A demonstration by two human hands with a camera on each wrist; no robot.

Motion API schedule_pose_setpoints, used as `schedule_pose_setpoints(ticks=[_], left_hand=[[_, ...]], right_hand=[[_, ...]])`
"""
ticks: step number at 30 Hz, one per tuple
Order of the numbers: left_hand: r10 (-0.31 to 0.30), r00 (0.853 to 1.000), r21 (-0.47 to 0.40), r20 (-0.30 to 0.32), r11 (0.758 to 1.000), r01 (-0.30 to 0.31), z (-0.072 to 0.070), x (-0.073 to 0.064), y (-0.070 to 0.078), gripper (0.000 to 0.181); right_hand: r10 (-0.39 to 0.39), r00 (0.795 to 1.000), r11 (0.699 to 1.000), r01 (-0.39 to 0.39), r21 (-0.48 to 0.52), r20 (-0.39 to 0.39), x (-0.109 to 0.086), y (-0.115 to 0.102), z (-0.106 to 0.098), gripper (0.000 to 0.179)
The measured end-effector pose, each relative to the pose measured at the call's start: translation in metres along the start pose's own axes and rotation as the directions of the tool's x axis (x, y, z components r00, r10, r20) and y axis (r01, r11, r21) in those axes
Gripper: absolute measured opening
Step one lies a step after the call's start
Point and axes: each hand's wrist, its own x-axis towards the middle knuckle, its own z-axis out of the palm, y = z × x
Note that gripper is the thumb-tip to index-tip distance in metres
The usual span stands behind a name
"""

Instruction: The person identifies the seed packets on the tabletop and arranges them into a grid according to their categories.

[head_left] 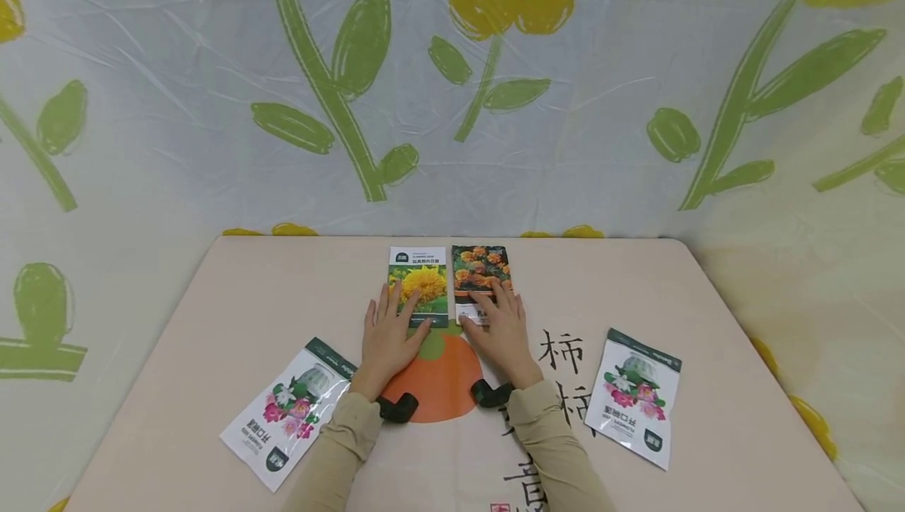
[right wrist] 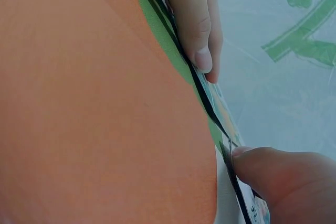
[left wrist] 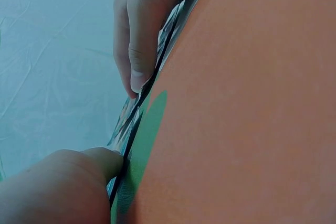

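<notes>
Two flower seed packets lie side by side at the back middle of the table. On the left one, a yellow-flowered seed packet [head_left: 428, 266], rests my left hand [head_left: 387, 343], fingers spread and thumb near its lower edge. My right hand [head_left: 507, 339] lies in the same way over the orange-flowered seed packet [head_left: 472, 261], covering part of its lower half. In the left wrist view, my left thumb [left wrist: 107, 162] touches the packet's edge. The right wrist view shows my right thumb [right wrist: 252, 161] at the near edge of the other packet.
A white seed packet [head_left: 265, 426] with pink flowers lies tilted at the left, partly behind the left sleeve. A matching white seed packet [head_left: 615, 426] lies at the right. The tablecloth carries a printed orange persimmon [head_left: 445, 382] and black characters. A flower-printed curtain [head_left: 587, 159] stands behind the table.
</notes>
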Motion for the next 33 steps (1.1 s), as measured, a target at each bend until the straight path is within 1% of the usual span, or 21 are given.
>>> schedule_pose_setpoints(ticks=[8, 15, 20, 27, 33], left_hand=[[0.001, 1.000, -0.012, 0.000, 1.000, -0.001, -0.0006, -0.0004, -0.0001, 0.065], [0.001, 1.000, -0.003, 0.005, 1.000, -0.001, 0.0001, 0.0004, -0.0002, 0.065], [0.007, 1.000, -0.003, -0.008, 1.000, -0.007, 0.0006, 0.0003, -0.0008, 0.065], [0.006, 1.000, 0.006, -0.009, 1.000, -0.006, 0.0000, 0.0000, -0.0010, 0.065], [0.018, 0.999, -0.002, -0.036, 1.000, -0.018, -0.0002, -0.0003, -0.0020, 0.064]], right_hand=[[-0.006, 1.000, 1.000, 0.006, -0.010, -0.014, 0.0005, 0.0006, 0.0012, 0.049], [-0.004, 1.000, 1.000, 0.004, -0.001, -0.011, -0.0004, 0.0006, 0.0005, 0.050], [-0.006, 1.000, 1.000, 0.006, 0.006, -0.013, -0.0001, 0.0012, 0.0012, 0.050], [-0.008, 1.000, 1.000, 0.009, 0.015, -0.019, 0.0006, 0.0015, 0.0026, 0.050], [-0.028, 0.999, 0.999, 0.028, 0.017, -0.040, 0.0016, -0.0006, 0.0023, 0.048]])
